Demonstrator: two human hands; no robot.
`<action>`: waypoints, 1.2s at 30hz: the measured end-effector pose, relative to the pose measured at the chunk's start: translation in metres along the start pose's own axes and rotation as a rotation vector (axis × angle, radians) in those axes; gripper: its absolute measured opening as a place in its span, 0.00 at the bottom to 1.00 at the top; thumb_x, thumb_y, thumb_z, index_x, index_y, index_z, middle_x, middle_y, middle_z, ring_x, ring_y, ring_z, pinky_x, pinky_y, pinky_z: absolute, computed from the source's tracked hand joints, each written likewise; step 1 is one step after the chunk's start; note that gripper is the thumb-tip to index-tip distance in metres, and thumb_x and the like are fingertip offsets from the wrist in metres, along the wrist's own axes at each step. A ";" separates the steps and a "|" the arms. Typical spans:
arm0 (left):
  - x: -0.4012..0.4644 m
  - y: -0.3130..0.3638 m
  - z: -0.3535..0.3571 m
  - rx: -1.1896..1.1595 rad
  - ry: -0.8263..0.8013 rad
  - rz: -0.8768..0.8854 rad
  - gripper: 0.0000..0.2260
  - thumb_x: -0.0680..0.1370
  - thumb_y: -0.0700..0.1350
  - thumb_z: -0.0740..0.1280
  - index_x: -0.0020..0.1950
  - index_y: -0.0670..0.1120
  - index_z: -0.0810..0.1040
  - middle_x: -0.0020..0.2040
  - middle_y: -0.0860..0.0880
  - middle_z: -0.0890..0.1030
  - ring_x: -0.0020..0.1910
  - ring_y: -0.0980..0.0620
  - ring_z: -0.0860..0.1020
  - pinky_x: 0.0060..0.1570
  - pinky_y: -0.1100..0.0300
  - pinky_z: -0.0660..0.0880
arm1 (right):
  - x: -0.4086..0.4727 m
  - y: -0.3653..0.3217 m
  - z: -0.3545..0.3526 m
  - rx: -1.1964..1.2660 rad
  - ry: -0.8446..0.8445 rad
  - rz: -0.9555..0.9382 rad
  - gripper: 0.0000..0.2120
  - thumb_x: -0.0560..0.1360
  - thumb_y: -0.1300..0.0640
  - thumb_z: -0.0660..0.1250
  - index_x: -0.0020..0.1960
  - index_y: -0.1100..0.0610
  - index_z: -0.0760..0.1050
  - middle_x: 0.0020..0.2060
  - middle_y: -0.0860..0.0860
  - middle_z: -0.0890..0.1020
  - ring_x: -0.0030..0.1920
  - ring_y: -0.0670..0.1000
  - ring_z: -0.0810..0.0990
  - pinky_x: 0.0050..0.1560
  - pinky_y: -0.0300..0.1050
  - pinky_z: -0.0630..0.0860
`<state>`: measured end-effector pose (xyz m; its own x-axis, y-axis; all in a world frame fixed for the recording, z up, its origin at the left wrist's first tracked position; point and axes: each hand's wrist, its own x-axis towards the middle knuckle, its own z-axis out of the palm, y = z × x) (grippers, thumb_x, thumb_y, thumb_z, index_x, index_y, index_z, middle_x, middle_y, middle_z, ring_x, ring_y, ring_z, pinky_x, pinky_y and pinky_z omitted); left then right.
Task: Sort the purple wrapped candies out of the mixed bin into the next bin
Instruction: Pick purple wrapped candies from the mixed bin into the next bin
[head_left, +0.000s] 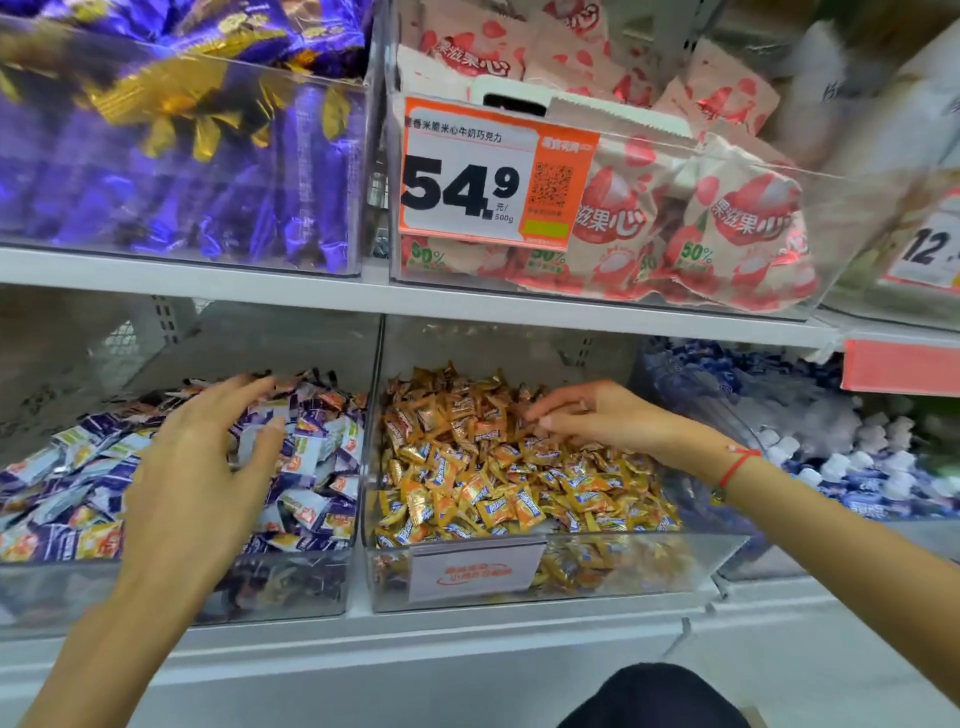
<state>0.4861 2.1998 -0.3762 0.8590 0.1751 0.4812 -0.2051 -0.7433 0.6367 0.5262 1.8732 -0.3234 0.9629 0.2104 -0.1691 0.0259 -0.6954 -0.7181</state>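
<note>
Searching step: the right hand (597, 415), fingertips loosely curled and apparently empty, picks through the orange-gold bin (519, 467) at four o'clock, the left hand (202, 457) hovers spread and empty over the purple-and-white bin (78, 478) at eight o'clock; next, pinch a stray purple candy.

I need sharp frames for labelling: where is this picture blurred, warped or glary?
Head view: the left hand is motion-smeared at its fingertips; the purple bags top left are blurred; the price tag reads sharp; shelf edges bow from the wide lens; clear bin fronts show faint glare.

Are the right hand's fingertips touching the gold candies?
Touching: the head view shows the right hand with fingertips resting on the gold candies.
</note>
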 end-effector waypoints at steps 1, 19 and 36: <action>-0.001 0.004 0.000 -0.010 -0.012 0.024 0.16 0.79 0.49 0.66 0.66 0.49 0.76 0.68 0.46 0.75 0.66 0.43 0.72 0.63 0.43 0.70 | -0.003 0.010 -0.005 -0.062 -0.009 0.033 0.07 0.78 0.58 0.66 0.54 0.50 0.79 0.49 0.48 0.84 0.46 0.42 0.82 0.47 0.31 0.77; -0.020 0.042 0.037 -0.038 -0.132 0.011 0.25 0.76 0.66 0.56 0.68 0.56 0.71 0.65 0.47 0.78 0.60 0.40 0.77 0.51 0.45 0.74 | 0.020 0.025 0.040 -0.155 -0.455 0.072 0.24 0.78 0.59 0.67 0.73 0.56 0.67 0.59 0.50 0.77 0.41 0.40 0.78 0.45 0.33 0.78; -0.016 0.033 0.039 -0.066 -0.131 0.050 0.29 0.73 0.70 0.49 0.68 0.58 0.71 0.63 0.48 0.78 0.49 0.47 0.76 0.48 0.47 0.74 | 0.013 0.067 -0.027 -0.526 0.029 -0.191 0.18 0.79 0.50 0.64 0.69 0.49 0.72 0.68 0.47 0.74 0.67 0.46 0.72 0.68 0.45 0.69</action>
<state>0.4839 2.1469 -0.3865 0.8999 0.0503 0.4332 -0.2757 -0.7040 0.6545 0.5477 1.8112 -0.3557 0.9348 0.3524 -0.0445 0.3240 -0.8973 -0.2997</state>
